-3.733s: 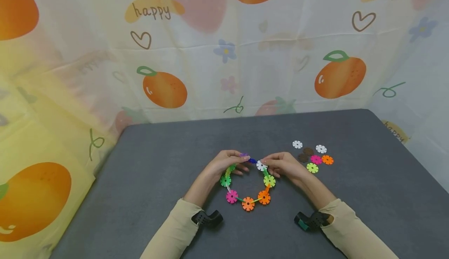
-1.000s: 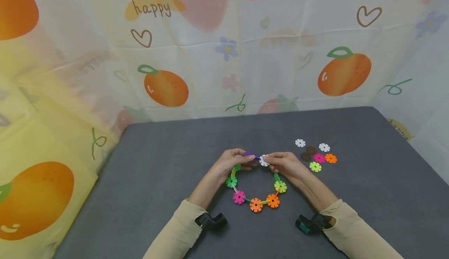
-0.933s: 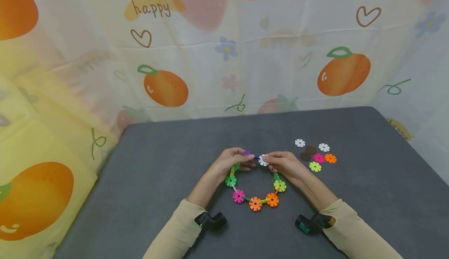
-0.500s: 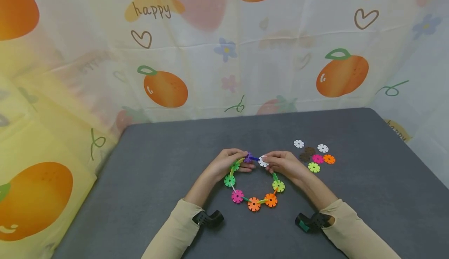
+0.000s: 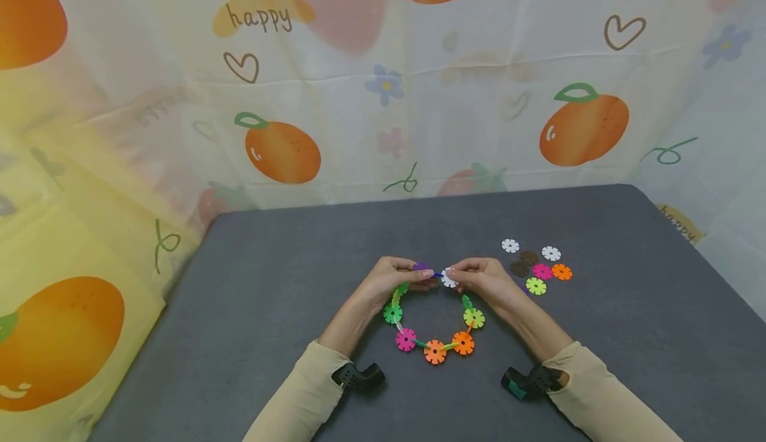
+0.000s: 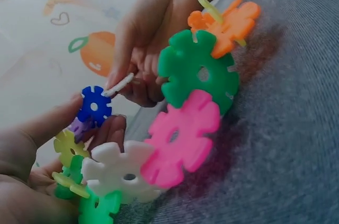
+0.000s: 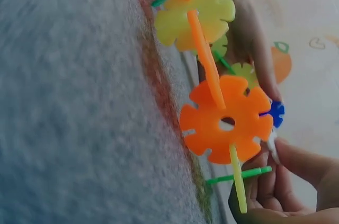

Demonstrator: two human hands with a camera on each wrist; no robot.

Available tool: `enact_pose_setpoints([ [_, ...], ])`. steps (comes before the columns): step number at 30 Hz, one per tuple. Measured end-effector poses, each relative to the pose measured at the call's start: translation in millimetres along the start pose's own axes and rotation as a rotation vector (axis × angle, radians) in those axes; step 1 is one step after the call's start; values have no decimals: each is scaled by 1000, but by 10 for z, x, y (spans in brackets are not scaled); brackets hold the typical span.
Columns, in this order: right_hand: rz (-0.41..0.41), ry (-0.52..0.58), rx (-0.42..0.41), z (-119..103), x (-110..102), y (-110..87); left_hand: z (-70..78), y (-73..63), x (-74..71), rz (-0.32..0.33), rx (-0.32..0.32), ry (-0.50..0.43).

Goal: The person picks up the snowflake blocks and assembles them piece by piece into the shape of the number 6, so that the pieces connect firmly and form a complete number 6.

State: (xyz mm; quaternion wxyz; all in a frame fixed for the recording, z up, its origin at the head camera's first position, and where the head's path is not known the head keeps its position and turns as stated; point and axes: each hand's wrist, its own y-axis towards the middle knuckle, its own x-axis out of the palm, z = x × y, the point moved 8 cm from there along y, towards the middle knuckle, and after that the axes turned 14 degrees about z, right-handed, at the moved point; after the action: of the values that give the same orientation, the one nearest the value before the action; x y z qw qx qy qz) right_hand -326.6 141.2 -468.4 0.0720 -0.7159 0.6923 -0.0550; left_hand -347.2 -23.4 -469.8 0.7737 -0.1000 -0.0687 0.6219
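Note:
Both hands hold a ring of notched plastic snowflake discs above the table. My left hand (image 5: 389, 281) pinches a blue disc (image 6: 100, 98) between thumb and fingers, close to a purple disc (image 5: 421, 266). The right hand (image 5: 487, 284) pinches a white disc (image 5: 448, 281), whose edge meets the blue disc. Below hang a green disc (image 5: 392, 314), a pink disc (image 5: 405, 340), two orange discs (image 5: 435, 352) and a yellow-green disc (image 5: 474, 318), with edge-on discs linking them. Right-hand fingers hide whether the white disc joins the green piece (image 5: 467, 302) under it.
Loose discs lie on the grey table (image 5: 287, 296) beyond the right hand: white (image 5: 551, 253), brown (image 5: 528, 258), pink (image 5: 542, 271), orange (image 5: 562, 272) and yellow-green (image 5: 536, 286), plus a partly covered purple one (image 5: 522, 287). A fruit-print cloth (image 5: 359, 129) hangs behind.
Since the oldest frame, the ring has spread wider and its right green piece sits lower, farther from the white disc. The left thumb lifted off the purple disc briefly, then pressed back toward the blue one.

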Motion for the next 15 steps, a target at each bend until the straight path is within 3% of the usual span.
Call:
enact_pose_setpoints([
  [7,14,6,-4,2,12,-5,11,-17,-2,6,34,21],
  [15,-38,-36,43,20,49,0,-30,0,-32,-66,-76,1],
])
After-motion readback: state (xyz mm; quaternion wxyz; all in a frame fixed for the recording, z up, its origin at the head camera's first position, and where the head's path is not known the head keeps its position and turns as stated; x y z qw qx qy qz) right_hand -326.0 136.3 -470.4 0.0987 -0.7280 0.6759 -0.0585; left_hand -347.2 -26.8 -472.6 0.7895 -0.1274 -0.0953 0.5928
